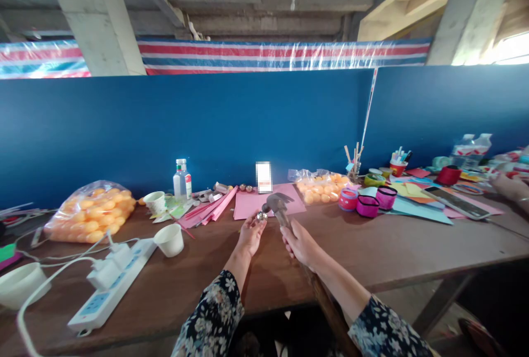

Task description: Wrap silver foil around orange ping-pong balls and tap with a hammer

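Orange balls: bagged on the surface (198,274), left of the pink sheet (248,200)
Left hand (251,234): fingers grasping a shiny ball (262,216) at the sheet's near edge
Right hand (301,243): fingers clenched round a hammer (281,215), head over the sheet

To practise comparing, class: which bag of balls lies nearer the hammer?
The right bag, beyond the hammer; the other bag lies far left, behind the power strip.

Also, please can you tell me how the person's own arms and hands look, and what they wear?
The left hand and right hand wear no gloves. The left sleeve and right sleeve are dark, with pale flowers and leaves, and end on the forearms.
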### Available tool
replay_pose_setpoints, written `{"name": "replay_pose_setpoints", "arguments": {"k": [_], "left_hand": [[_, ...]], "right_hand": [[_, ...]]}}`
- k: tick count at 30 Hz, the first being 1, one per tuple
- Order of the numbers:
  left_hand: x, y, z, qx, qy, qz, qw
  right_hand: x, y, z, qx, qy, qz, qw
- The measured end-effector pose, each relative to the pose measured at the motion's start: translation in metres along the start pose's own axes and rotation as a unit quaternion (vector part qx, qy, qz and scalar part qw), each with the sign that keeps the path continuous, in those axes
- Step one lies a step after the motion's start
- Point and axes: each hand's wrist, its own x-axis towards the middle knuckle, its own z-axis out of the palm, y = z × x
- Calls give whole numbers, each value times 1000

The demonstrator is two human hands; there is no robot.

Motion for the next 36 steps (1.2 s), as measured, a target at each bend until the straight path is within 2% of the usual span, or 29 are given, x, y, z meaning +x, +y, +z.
{"name": "replay_pose_setpoints", "arguments": {"k": [5,10,14,23,31,36], "left_hand": [[-2,-1,0,12,1,-10,1000],[-2,-1,0,19,2,-8,1000],[-3,-1,1,29,-1,-6,1000],[-2,-2,2,32,-23,-3,999],[-4,5,3,-23,-18,-16,999],[-2,3,1,-30,-14,-20,999]], "right_hand": [[1,2,-2,-28,-19,9,999],[1,4,0,-12,-8,6,1000],[2,3,-1,-43,-28,17,999],[1,1,-3,-43,-23,-3,999],[-1,-13,-6,17,-8,-4,1000],[-2,-8,-5,27,1,0,1000]]}}
